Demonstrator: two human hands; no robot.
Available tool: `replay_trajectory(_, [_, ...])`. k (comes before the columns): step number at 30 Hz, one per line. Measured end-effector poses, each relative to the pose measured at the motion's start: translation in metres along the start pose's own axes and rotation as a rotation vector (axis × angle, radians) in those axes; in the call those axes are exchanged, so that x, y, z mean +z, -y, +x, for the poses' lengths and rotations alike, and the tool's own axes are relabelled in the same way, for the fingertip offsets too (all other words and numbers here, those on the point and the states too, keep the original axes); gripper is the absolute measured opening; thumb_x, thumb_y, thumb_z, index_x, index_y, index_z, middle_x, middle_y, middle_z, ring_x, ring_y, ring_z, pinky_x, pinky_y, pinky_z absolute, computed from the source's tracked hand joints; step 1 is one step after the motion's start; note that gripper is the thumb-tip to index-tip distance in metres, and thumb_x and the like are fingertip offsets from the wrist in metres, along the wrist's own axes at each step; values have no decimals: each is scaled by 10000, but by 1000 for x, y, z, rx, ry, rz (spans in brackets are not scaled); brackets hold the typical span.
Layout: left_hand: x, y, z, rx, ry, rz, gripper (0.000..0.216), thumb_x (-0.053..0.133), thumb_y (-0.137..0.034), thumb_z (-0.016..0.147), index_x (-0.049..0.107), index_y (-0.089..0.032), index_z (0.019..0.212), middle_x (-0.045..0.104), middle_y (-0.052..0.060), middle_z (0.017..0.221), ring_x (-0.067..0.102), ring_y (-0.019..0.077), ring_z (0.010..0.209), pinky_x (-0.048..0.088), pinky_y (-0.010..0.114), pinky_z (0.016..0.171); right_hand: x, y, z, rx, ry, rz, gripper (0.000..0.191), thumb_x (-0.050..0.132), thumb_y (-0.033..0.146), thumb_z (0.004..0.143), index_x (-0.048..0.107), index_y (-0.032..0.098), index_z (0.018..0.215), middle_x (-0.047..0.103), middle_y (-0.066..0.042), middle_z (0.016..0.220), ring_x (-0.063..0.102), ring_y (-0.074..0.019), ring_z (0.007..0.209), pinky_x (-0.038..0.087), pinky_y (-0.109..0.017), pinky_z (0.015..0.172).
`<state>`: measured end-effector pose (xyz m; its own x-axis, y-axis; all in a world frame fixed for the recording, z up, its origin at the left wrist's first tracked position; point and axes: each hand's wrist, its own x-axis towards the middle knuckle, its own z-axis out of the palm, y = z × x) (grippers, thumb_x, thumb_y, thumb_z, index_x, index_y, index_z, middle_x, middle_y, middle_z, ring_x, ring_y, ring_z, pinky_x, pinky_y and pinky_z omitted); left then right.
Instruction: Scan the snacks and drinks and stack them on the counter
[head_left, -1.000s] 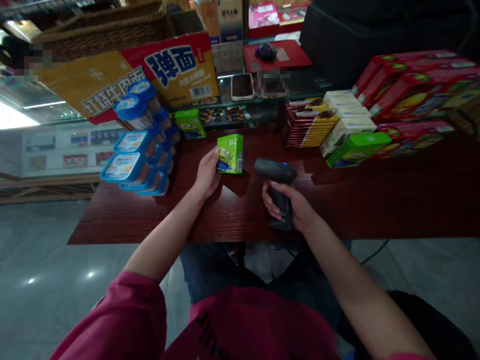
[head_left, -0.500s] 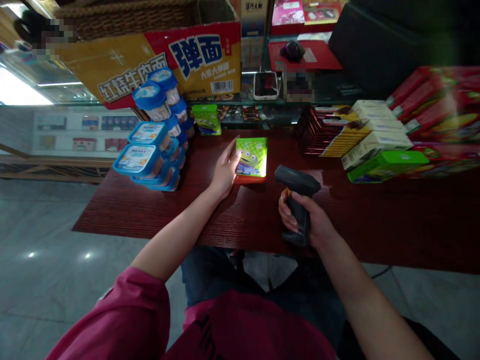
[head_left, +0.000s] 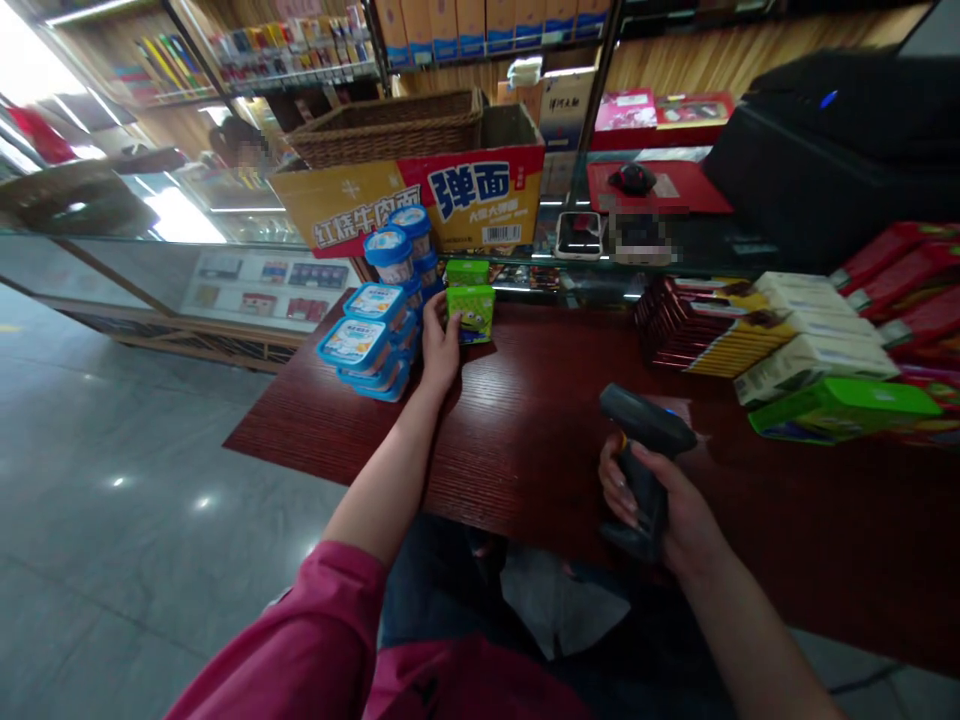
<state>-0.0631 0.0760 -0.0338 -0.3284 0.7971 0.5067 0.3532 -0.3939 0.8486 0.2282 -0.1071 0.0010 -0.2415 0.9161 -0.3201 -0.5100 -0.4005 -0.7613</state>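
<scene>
My left hand (head_left: 439, 345) is stretched out over the dark red table (head_left: 525, 440) and grips a small green carton (head_left: 471, 312) with cartoon alien faces, close to a second green carton (head_left: 466, 271) behind it. Blue-lidded tubs (head_left: 371, 320) are stacked just left of that hand. My right hand (head_left: 656, 500) is wrapped round the handle of a black barcode scanner (head_left: 641, 455), held above the table's near edge and pointing away from me.
Stacks of flat boxes (head_left: 705, 325) and a long green box (head_left: 840, 408) lie at the right, with red boxes (head_left: 900, 265) behind. A yellow-red carton (head_left: 420, 200) with a wicker basket, a phone (head_left: 579, 235) and a mouse (head_left: 632, 178) sit on the glass counter.
My left hand has carried the green carton away from the scanner to the far left, next to the blue tubs. The camera has tilted up; the scanner hand stays near the table's edge.
</scene>
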Motion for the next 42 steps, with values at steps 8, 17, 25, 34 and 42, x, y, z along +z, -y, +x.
replay_trajectory(8, [-3, 17, 7, 58, -29, 71, 437, 485, -167, 970, 456, -190, 1406, 555, 145, 1494, 533, 199, 1409, 377, 373, 1232, 2, 0, -1, 15, -37, 29, 275, 836, 399, 720, 701, 169, 791, 506, 8, 604, 389, -60, 419, 359, -149, 325])
replay_trajectory(17, [23, -14, -17, -79, -191, 336, 992, 923, -325, 703, 321, -175, 1477, 444, 230, 1510, 425, 364, 1461, 365, 495, 1229, 0, -3, 2, 10, -59, 42, 307, 887, 409, 668, 729, 173, 783, 523, 10, 581, 391, -61, 394, 359, -153, 306])
replay_trajectory(25, [35, 1, 2, -75, -171, 361, 924, 947, -285, 671, 365, -139, 1373, 459, 229, 1403, 424, 367, 1416, 354, 491, 1210, 3, -2, 2, 31, -103, 37, 288, 890, 408, 653, 745, 185, 764, 510, 0, 585, 384, -61, 392, 337, -154, 300])
replay_trajectory(34, [34, -13, -5, -80, -146, 398, 966, 821, -248, 810, 222, -163, 1562, 425, 241, 1459, 434, 386, 1440, 356, 534, 1210, 8, 1, 1, 40, -124, 46, 313, 915, 422, 615, 744, 187, 732, 510, -8, 576, 379, -62, 387, 336, -160, 300])
replay_trajectory(42, [23, -37, -37, -24, -19, 528, 429, 770, -209, 844, 545, -188, 1209, 518, 146, 1271, 533, 320, 1285, 445, 491, 1133, 3, -2, 3, 30, -112, 42, 328, 916, 430, 621, 748, 176, 745, 527, -6, 558, 401, -74, 386, 363, -172, 305])
